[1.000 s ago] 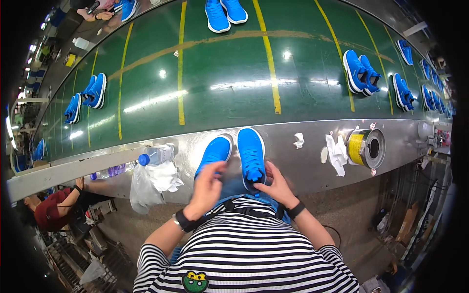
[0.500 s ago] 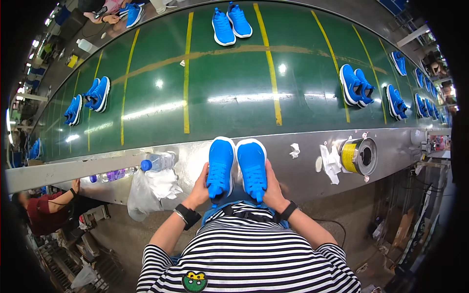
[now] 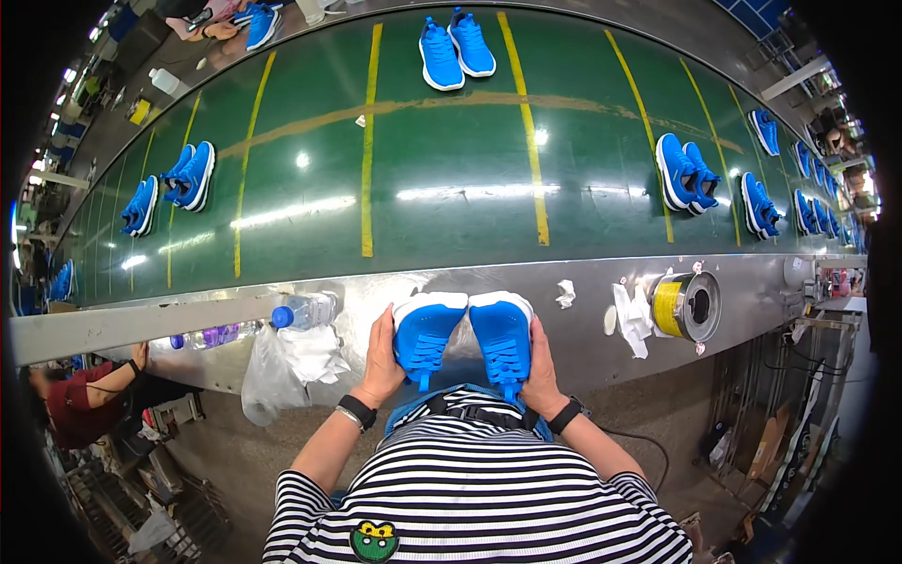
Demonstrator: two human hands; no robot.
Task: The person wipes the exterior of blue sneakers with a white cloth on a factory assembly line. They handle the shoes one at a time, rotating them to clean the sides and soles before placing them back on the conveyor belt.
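A pair of blue sneakers with white soles is held just above the metal ledge, in front of my body. My left hand grips the outer side of the left sneaker. Around the outer side of the right sneaker my right hand is closed. Both toes point away from me toward the belt, tilted so that the white toe edges show. The two toes nearly meet, while the heels stand farther apart. Fingertips under the shoes are hidden.
A green conveyor belt with yellow lines carries more blue sneakers. On the metal ledge are a bottle, a plastic bag, crumpled paper and a yellow-labelled tin. A person's arm shows at left.
The sneakers have tilted and dropped slightly toward me, their heels spreading apart. My hands have moved outward, still gripping them. The belt's lines and the far sneakers appear slightly farther right.
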